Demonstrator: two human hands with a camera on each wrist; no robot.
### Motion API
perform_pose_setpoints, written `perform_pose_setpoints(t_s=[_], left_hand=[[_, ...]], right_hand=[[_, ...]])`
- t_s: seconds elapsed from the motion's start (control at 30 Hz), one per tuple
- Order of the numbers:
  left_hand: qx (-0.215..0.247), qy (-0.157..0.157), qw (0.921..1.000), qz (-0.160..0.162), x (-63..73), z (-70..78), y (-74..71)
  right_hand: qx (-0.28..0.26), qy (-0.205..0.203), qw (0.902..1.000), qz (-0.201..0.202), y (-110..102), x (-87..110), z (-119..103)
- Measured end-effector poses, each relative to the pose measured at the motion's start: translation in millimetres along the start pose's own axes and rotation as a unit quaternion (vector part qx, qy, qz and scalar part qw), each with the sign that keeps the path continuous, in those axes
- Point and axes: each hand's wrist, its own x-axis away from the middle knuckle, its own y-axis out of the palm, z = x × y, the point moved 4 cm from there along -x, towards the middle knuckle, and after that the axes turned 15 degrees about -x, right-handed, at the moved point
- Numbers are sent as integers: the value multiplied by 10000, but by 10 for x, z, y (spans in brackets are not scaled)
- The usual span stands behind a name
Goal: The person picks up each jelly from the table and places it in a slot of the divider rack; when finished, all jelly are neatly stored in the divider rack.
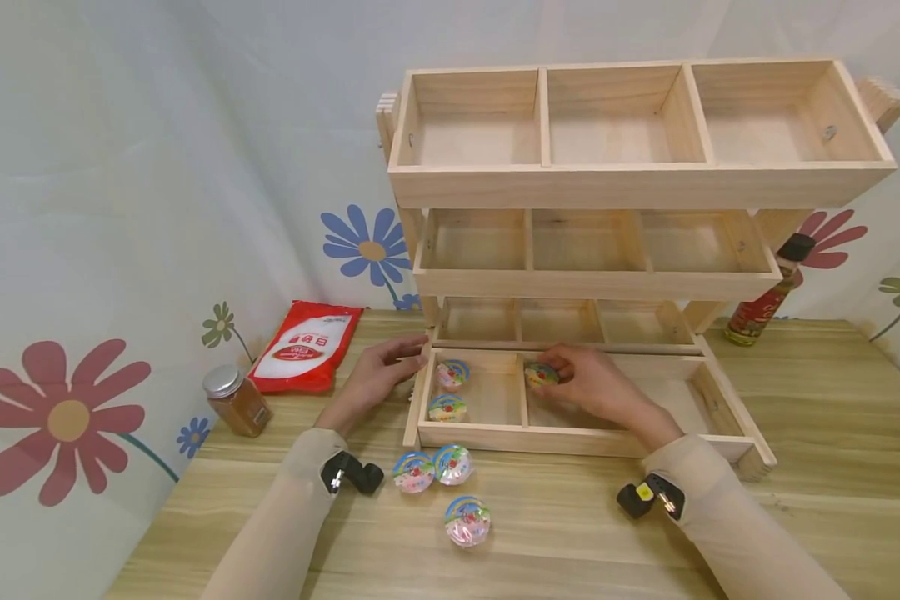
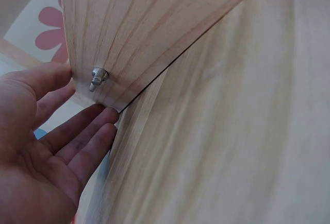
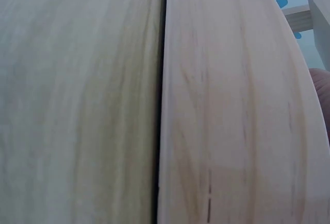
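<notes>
My right hand [image 1: 596, 382] reaches into the wide right compartment of the bottom wooden tray [image 1: 480, 435] and pinches a small round jelly cup [image 1: 542, 375] by the divider. Two more jelly cups, one pinkish [image 1: 453, 374] and one yellowish [image 1: 447, 408], sit in the narrower left compartment. In front of the tray lie three jelly cups on the table: a touching pair [image 1: 413, 472] [image 1: 453, 464] and a single one [image 1: 468, 522]. At the tray's left end rests my left hand [image 1: 378, 372], its loosely extended fingers [image 2: 93, 154] against the wood near a metal bolt [image 2: 98, 78].
Above the tray rise further tiers of the wooden rack [image 1: 637, 187], each divided into three compartments. A red-and-white bag [image 1: 303, 348] and a silver-lidded jar [image 1: 236, 402] stand left of it. Behind its right side is a black-capped bottle [image 1: 768, 292].
</notes>
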Motion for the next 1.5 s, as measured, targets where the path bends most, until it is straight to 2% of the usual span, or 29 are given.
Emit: perform_pose_setpoints(t_s=[0.67, 0.97, 1.27, 1.5], left_hand=[[-111, 27, 9999, 18, 17, 14, -11], [103, -41, 9999, 4, 19, 13, 5], [66, -146, 9998, -104, 70, 180, -19], [129, -81, 9999, -31, 27, 54, 9]], right_hand=[[114, 120, 9999, 15, 4, 0, -4], [24, 76, 10000, 36, -18, 23, -32], [71, -12, 9999, 130, -64, 67, -106], [-60, -41, 9998, 165, -93, 103, -191]])
